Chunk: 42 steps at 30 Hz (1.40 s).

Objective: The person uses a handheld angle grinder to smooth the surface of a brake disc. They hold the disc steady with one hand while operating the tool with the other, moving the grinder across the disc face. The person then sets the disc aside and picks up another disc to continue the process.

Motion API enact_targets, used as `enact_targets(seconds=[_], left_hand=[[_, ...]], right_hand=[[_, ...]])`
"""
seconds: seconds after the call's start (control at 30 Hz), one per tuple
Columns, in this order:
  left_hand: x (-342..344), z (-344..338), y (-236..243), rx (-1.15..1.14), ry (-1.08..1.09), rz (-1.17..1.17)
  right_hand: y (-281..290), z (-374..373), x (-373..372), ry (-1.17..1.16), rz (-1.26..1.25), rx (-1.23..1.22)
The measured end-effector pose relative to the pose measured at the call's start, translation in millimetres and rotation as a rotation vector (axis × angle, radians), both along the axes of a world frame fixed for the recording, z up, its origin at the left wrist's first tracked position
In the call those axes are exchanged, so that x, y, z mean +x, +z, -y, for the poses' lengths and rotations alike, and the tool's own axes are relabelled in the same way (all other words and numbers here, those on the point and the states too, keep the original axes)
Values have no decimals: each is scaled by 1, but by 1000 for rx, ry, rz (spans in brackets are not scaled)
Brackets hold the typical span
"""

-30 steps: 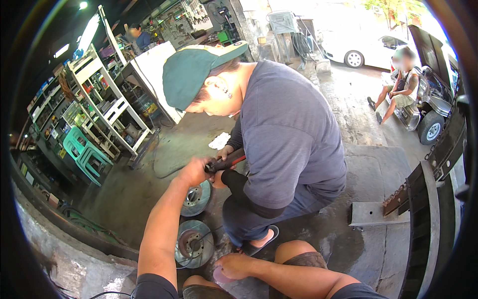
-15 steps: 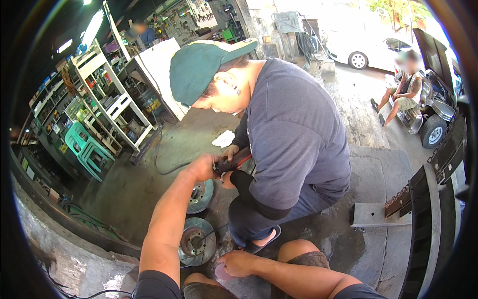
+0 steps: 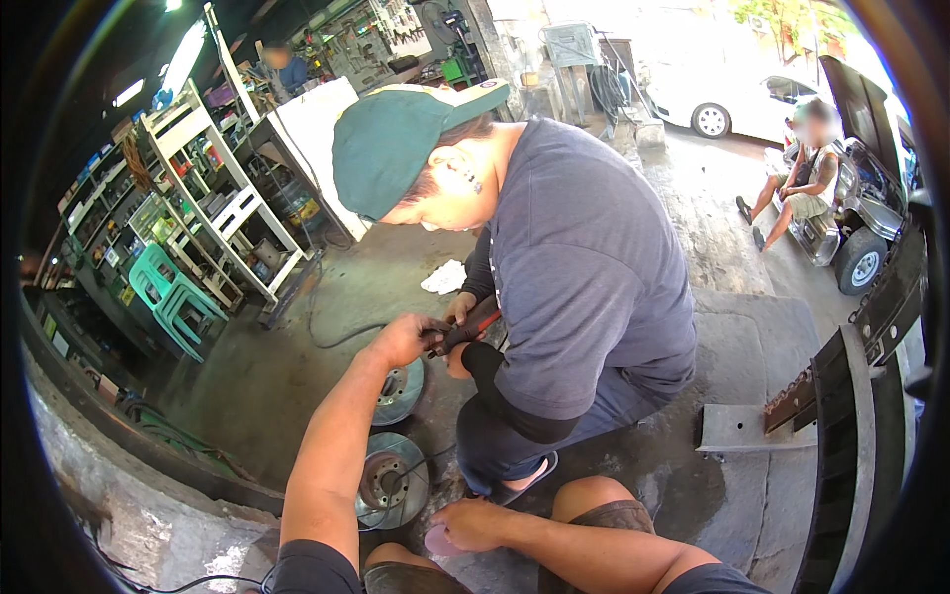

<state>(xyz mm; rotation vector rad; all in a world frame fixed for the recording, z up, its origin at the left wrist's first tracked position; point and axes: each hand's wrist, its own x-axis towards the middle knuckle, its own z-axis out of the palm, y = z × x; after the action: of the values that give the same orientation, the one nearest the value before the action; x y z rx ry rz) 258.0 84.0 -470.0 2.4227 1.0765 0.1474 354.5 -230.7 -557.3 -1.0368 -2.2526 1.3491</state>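
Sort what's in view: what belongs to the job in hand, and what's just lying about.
Job in hand:
Dark tool with red on it, left grip at its end
Pinkish disc, in the right grip
Metal discs on the floor close by, probably

Just about:
Crumpled white cloth or paper
Stacked green chairs
Metal channel piece

Before me, the power tool (image 3: 457,335) shows a dark, matt casing with a red section that looks like plastic. The disc (image 3: 436,542) at my right hand (image 3: 472,525) has a dull pink face. Both brake rotors (image 3: 376,478) are smooth greyish metal, the co-worker's shirt (image 3: 589,247) soft matt cloth, the chairs (image 3: 170,297) smooth green plastic, the floor (image 3: 737,371) rough, stained concrete.
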Motion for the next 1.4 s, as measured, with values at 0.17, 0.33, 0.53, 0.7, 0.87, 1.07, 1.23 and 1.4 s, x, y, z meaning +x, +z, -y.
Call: enact_targets(seconds=[0.17, 0.33, 0.53, 0.7, 0.87, 1.07, 1.23, 1.4], left_hand=[[-4, -12, -17, -185, 104, 161], [-15, -7, -27, -154, 297, 265], [-50, 20, -76, -433, 550, 819], [-27, 49, -89, 141, 501, 554], [-22, 46, -85, 537, 481, 438], [-24, 24, -77, 521, 517, 420], [-26, 5, -73, 419, 596, 254], [-29, -21, -90, 292, 750, 192]], right_hand=[[-9, -1, -3, 8, -1, 28], [9, 2, 2, -5, 1, -32], [10, 1, 2, -8, -17, -64], [-2, -4, -1, -17, 63, -135], [15, -3, 2, 1, 99, -177], [2, 0, -1, -11, 72, -133], [-5, -1, -3, 8, 134, -123], [-3, 2, -1, 1, 76, -115]])
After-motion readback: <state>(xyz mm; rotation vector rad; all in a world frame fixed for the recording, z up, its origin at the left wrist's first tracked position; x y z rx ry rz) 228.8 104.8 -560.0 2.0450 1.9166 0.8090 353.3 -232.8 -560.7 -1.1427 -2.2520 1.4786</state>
